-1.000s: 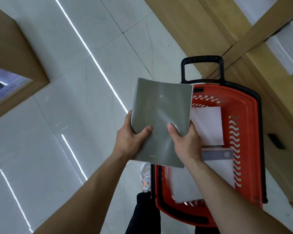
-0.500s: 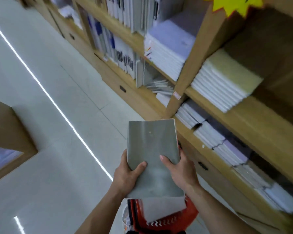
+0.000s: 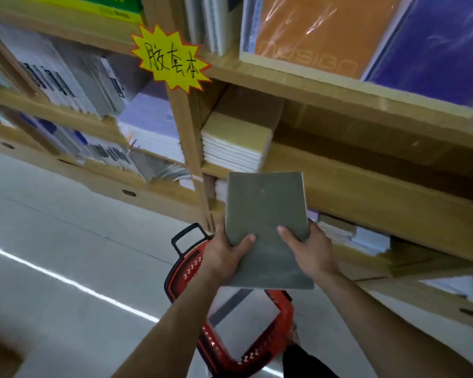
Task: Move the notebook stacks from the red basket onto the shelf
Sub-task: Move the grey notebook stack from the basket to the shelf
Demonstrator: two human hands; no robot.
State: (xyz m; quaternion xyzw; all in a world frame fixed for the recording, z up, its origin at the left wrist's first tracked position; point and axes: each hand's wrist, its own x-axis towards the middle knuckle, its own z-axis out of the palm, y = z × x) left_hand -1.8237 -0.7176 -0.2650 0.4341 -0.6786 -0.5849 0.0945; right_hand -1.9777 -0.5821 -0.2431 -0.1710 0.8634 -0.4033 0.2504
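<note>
A grey notebook stack [image 3: 265,211] is held up in front of the wooden shelf [image 3: 372,192]. My left hand [image 3: 225,253] grips its left edge with the thumb on the cover. My right hand [image 3: 309,251] grips the right edge the same way. The stack's far end points at an open shelf bay, just right of a yellowish notebook stack [image 3: 236,141]. Below my arms stands the red basket [image 3: 191,266] with a black handle. White and grey notebooks [image 3: 246,315] lie inside it.
A yellow star-shaped sign [image 3: 171,58] hangs on the shelf upright. Orange and blue notebooks [image 3: 366,34] fill the shelf above. More stacks [image 3: 150,132] sit in the bays to the left and below. Pale tiled floor [image 3: 66,268] spreads to the left.
The view has swung up from the basket to the shelf. Both hands have carried the grey stack upward and toward the open bay, with the same hold.
</note>
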